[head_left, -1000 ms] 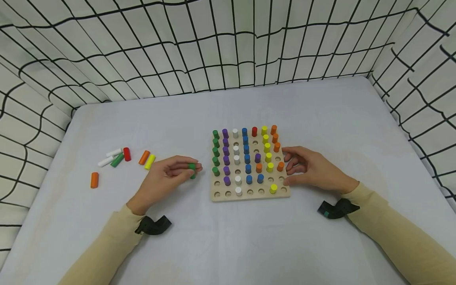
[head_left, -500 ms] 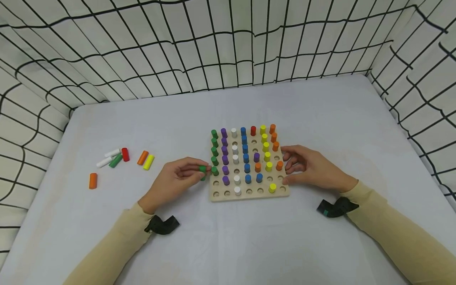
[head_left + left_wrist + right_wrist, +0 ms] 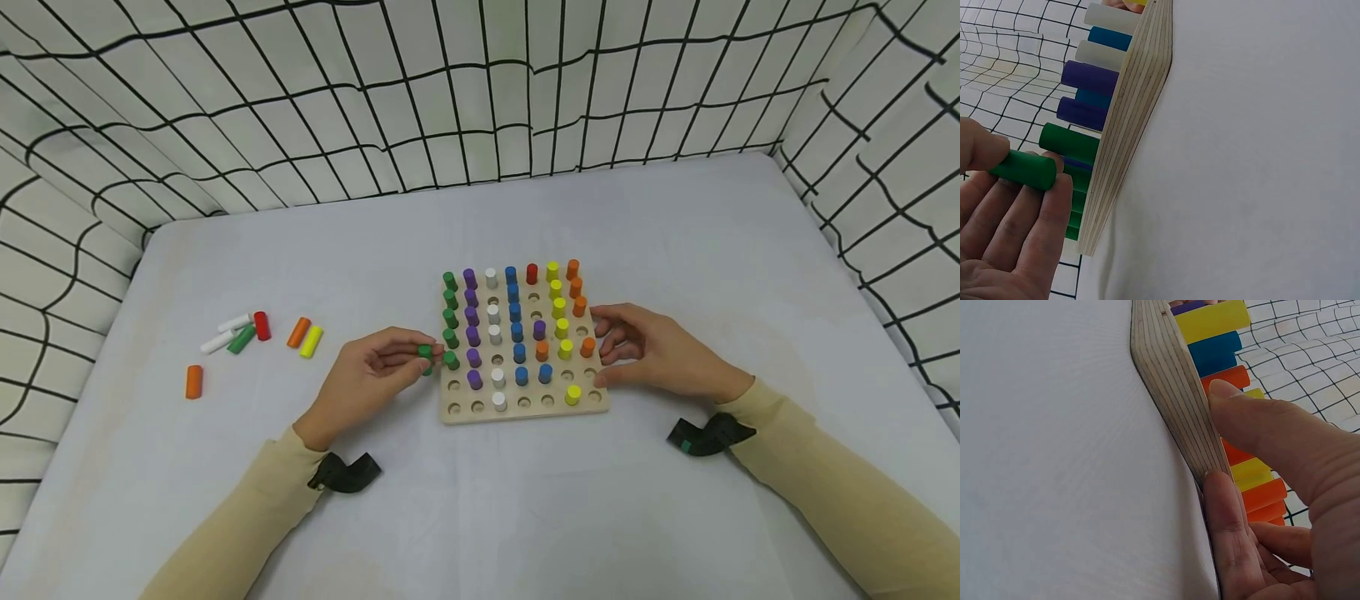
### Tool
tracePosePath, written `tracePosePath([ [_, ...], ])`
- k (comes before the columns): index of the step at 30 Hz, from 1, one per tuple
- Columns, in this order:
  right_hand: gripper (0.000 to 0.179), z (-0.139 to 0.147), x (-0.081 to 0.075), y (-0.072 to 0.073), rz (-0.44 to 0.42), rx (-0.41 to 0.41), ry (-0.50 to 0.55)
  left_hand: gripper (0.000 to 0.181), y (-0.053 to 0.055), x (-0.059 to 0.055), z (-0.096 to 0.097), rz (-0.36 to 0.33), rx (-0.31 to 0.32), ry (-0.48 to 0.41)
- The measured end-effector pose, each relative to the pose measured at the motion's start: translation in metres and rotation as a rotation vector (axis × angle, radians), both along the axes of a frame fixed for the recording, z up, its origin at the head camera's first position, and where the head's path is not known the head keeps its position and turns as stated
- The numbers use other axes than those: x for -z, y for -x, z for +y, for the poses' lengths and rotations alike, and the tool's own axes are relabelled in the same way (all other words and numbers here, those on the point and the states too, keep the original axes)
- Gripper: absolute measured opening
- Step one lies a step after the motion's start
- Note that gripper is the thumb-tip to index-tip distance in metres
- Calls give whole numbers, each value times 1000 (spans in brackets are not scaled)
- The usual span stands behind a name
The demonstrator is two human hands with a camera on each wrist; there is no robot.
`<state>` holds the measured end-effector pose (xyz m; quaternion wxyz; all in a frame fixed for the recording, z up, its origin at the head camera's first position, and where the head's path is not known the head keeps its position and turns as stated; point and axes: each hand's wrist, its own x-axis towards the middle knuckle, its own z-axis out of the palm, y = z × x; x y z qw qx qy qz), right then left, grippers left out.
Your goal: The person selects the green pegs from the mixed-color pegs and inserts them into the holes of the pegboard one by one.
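Note:
A green peg (image 3: 1027, 170) is pinched between the thumb and fingers of my left hand (image 3: 372, 371), just left of the wooden pegboard (image 3: 480, 414). Standing in the board are columns of pegs: green (image 3: 451, 361), purple (image 3: 473, 358), white (image 3: 495, 334), blue (image 3: 519, 353), yellow (image 3: 562, 327) and orange (image 3: 580, 307). One red peg (image 3: 532, 273) stands in the back row. Several holes are bare, mostly toward the front. My right hand (image 3: 652, 350) grips the board's right edge, the thumb (image 3: 1254, 419) at its top edge and a finger against its side.
Loose pegs lie on the white table (image 3: 480, 517) at the left: white (image 3: 217, 342), green (image 3: 242, 339), red (image 3: 262, 326), yellow (image 3: 311, 342) and orange (image 3: 194, 382). A black wire grid (image 3: 491, 133) surrounds the back and sides.
My left hand has moved right with the green peg, up to the board's left edge, and has stayed nearly still since. The right hand keeps its grip on the board.

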<state>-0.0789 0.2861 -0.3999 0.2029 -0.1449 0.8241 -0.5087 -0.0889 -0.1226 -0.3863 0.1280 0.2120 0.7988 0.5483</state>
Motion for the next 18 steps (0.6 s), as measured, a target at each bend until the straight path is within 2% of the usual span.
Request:
tracePosePath([
  [8, 91, 1, 0, 0, 6, 1, -3, 24, -2, -7, -1, 16, -10, -34],
  [18, 90, 1, 0, 0, -9, 4, -7, 26, -7, -9, 2, 47, 90, -3],
])
